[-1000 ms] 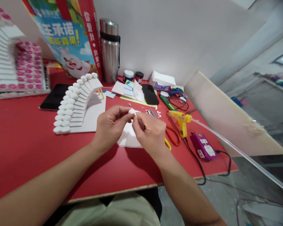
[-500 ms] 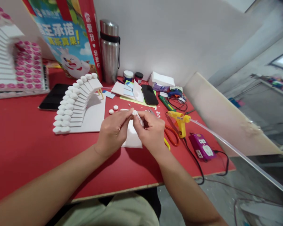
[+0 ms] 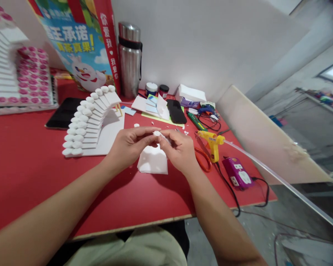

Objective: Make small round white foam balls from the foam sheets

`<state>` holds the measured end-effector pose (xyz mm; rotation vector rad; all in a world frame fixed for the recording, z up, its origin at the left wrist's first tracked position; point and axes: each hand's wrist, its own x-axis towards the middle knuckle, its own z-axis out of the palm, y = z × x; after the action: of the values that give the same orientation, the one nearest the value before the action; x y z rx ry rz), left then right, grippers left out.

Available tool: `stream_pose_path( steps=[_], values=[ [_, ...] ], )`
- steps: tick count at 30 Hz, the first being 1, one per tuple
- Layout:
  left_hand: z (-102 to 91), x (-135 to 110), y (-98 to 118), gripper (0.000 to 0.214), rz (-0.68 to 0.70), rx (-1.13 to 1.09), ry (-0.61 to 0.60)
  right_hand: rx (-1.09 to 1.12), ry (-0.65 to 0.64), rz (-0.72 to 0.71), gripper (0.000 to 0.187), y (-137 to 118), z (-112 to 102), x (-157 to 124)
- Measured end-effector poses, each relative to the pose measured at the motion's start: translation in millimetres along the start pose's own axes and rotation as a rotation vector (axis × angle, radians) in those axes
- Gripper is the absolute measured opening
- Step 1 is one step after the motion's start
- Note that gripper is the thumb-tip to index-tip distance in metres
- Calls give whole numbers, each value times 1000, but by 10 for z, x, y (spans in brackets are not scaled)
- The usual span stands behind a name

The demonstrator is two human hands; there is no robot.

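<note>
Over the red table (image 3: 30,166), my left hand (image 3: 130,144) and my right hand (image 3: 179,149) meet at the fingertips. Both pinch a small white foam piece (image 3: 157,133); a thin blade-like tool seems to lie in my right fingers, but I cannot make it out. Just below the hands lies a stack of white foam sheets (image 3: 153,162). A white foam stair model (image 3: 91,120) edged with rounded white pieces stands to the left. One small white foam bit (image 3: 136,125) lies on the table behind my left hand.
Orange-handled scissors (image 3: 202,159), a yellow glue gun (image 3: 213,143) and a purple power strip (image 3: 237,173) lie right of my hands. A steel flask (image 3: 130,59), a black phone (image 3: 176,111), paint jars and cables sit at the back. A pink-dotted foam model (image 3: 19,77) stands far left.
Both hands stay joined on the small foam piece and have turned it slightly. My left hand has shifted left, uncovering more of the foam sheet stack; one of the two loose bits is hidden.
</note>
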<state>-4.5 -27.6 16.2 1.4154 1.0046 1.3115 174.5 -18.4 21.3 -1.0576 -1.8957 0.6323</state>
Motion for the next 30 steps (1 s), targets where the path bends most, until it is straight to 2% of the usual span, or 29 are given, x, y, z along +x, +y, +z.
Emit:
stream_pose_path(
  steps=[4,6,13,15,17,20,22,24,26,30],
  values=[
    [12,12,-28,17,90,117,38,58,11,99,21,-4,29,-10],
    [30,9,-44,16,99,138,38,54,31,103,20,-9,43,-19],
    [118,-39,-75,14,67,45,88,-83,89,-76,21,-53,83,-48],
    [122,-39,-62,12,63,27,83,-80,98,-72,23,-79,74,-52],
    [111,-28,-49,12,38,-11,73,34,77,34,24,-103,52,-47],
    [73,-1,-62,18,-45,-107,48,407,2,330,33,-102,8,-9],
    [42,16,-98,22,-92,-146,29,663,-85,531,43,-71,-14,31],
    [13,29,-141,23,-105,-142,8,851,-194,669,47,-29,-25,69],
    [-10,38,-171,24,-94,-119,-15,974,-272,719,41,4,-27,93],
    [-34,42,-158,27,-56,-47,-67,1096,-261,731,21,9,-30,92]
  ],
)
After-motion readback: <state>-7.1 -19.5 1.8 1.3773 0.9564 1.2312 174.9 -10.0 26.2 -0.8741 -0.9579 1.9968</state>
